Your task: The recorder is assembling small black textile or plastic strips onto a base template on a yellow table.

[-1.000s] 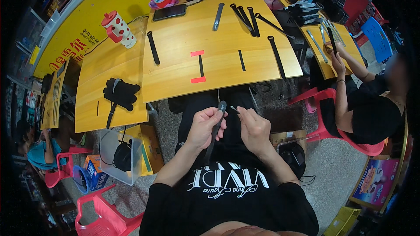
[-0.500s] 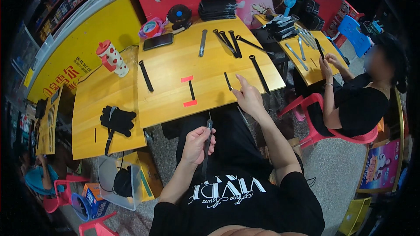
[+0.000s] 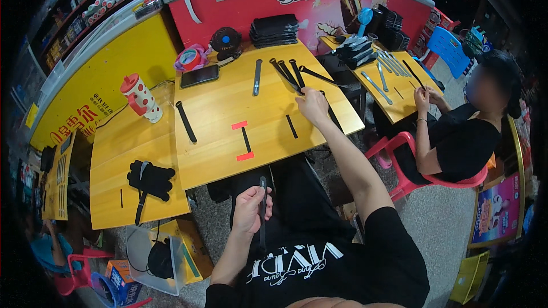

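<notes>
Right hand, head view [image 3: 314, 106]: extended over the table, fingertips at the near ends of the looped straps; cannot tell whether clamped on one or only touching.
Flat black straps with looped ends [image 3: 297, 74]: lie just beyond the right fingertips, away from the body; mostly slant from loops at far left to tips at near right; far nearer the right hand than the left.
Left hand [image 3: 249, 210]: held low beyond the near table edge, thumb and fingers clamped on a flat dark-grey strap with rounded end [image 3: 262, 212], lengthwise toward the body.
Surface: yellow wood-grained table [image 3: 214, 174], bearing a short black strip between red tapes [image 3: 245, 139].
Room: red printed wall panel [image 3: 211, 20] behind; seated co-worker in black [image 3: 462, 144] at right.
</notes>
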Motion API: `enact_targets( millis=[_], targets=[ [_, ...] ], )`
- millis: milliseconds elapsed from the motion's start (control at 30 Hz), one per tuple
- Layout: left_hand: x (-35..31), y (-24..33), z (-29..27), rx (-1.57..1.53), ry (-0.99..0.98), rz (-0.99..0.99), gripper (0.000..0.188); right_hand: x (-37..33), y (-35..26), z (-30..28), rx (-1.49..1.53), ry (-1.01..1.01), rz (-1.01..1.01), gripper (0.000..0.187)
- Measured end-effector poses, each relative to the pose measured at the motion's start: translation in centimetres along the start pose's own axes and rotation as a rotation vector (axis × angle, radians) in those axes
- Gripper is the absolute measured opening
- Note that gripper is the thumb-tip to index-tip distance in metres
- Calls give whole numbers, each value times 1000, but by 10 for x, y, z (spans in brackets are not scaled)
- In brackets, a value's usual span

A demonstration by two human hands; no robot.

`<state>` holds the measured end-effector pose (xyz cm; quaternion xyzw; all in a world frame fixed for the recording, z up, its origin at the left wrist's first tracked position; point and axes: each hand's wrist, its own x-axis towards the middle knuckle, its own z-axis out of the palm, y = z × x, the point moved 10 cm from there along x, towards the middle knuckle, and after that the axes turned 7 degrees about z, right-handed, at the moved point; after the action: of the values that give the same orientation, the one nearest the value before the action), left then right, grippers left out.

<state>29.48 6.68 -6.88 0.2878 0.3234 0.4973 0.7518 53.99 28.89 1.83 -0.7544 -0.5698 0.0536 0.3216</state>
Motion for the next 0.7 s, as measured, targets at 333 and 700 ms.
enact_targets(
  millis=[333, 700],
  targets=[
    [6, -3, -20, -42, 53, -20, 21, 55, -29, 42, -345, -113, 14, 17],
    [15, -13, -29, -65, 72, -66, 22, 62, -41, 54, -444, -80, -117, 15]
  ],
)
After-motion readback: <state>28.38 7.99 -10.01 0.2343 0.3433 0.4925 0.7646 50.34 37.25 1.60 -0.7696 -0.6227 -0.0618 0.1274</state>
